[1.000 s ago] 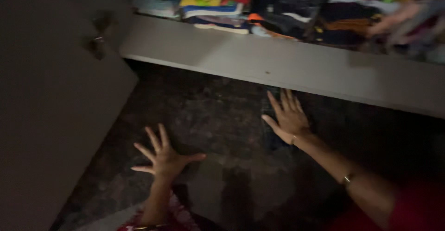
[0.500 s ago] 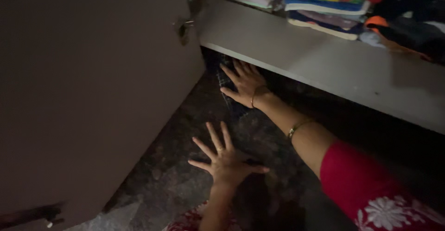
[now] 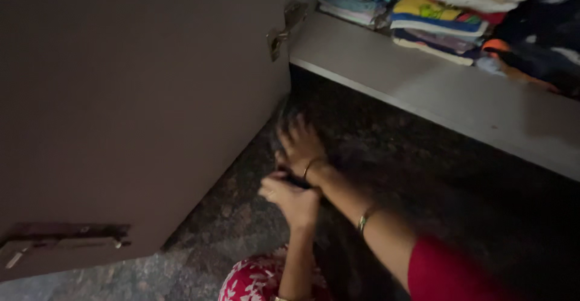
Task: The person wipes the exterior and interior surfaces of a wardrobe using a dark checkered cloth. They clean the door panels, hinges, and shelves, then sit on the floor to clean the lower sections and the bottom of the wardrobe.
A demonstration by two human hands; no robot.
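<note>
Half a second ago your two hands lay flat and apart on the dark floor, fingers spread; now they have come together at the middle of the frame, close under the edge of the open cupboard door. Your right hand (image 3: 300, 146) sits slightly higher in the picture, blurred with motion, fingers pointing toward the shadowed gap below the shelf. Your left hand (image 3: 290, 199) is just beneath it, curled, the two touching or nearly so. Something small and dark (image 3: 294, 181) seems to sit between them, but the blur and the dim light hide what it is, and you cannot tell from this view whether either grip is closed on it or only resting against it. The view has also swung left, so the door (image 3: 133, 114) now fills the left half of the frame. Judging by this, the work has gone from sweeping the floor with flat palms to gathering at one spot.

The floor (image 3: 435, 192) is dark speckled stone, running back under a pale shelf (image 3: 441, 92) that crosses the upper right. On that shelf lie stacks of folded clothes (image 3: 435, 17) in many colours. A metal latch (image 3: 284, 29) shows at the door's upper corner, another fitting (image 3: 66, 240) at lower left. The room is dim.
</note>
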